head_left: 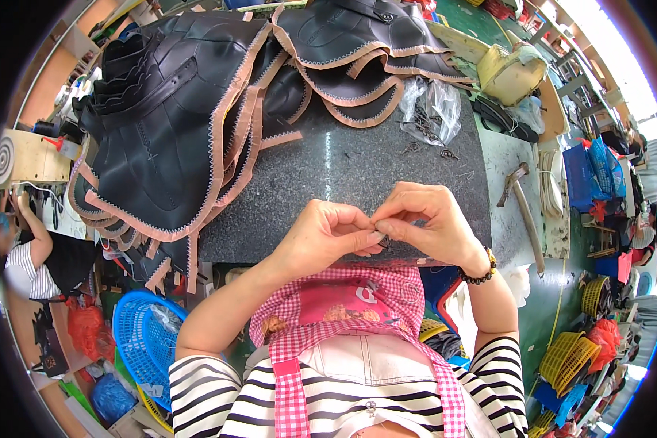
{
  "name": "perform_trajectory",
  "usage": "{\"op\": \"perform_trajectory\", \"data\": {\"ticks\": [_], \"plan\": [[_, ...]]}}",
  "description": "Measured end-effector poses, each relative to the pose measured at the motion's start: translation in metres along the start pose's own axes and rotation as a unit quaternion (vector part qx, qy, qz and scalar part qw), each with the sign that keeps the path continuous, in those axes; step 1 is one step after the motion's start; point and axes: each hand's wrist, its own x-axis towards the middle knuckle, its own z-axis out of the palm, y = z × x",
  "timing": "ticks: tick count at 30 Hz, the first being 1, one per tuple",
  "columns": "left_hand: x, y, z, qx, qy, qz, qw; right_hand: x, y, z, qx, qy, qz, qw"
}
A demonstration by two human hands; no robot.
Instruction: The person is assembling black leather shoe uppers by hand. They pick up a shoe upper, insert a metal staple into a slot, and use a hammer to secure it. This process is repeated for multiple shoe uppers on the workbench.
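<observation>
Above the near edge of the dark stone slab [270,204], my left hand [327,230] and my right hand [429,225] meet with fingertips pinched together. Between them is something small and dark, mostly hidden by the fingers. Black leather shoe uppers [164,139], edged with tan strips and pale zigzag stitching, lie stacked to the left of my hands. Farther back rests a second pile of black uppers [343,33], the top one bearing a small buckle. A clear plastic bag [434,109] holds small dark metal pieces, and a loose metal piece [450,154] lies near it.
A hammer [524,212] lies right of the slab, near a yellowish block-like container [509,73]. A blue plastic basket [142,343] stands below at the left, yellow baskets [568,358] at the right. Another person [40,248] is at the far left.
</observation>
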Motion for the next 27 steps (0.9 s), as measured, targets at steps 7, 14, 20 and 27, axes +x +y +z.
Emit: {"op": "perform_trajectory", "data": {"ticks": [7,14,20,27], "plan": [[0.003,0.002,-0.009,-0.101,-0.076,-0.099,0.987,-0.007,0.017,0.0,0.093,-0.024,-0.086,0.992],[0.001,0.008,-0.005,-0.097,-0.069,-0.127,0.985,-0.007,0.02,-0.001,-0.034,0.007,-0.167,0.985],[0.0,0.01,-0.006,-0.123,-0.094,-0.111,0.982,-0.006,0.01,0.007,-0.035,0.064,-0.155,0.985],[-0.013,0.12,-0.059,0.762,0.264,0.182,0.562,0.004,0.031,-0.009,0.097,0.172,-0.004,0.98]]}}
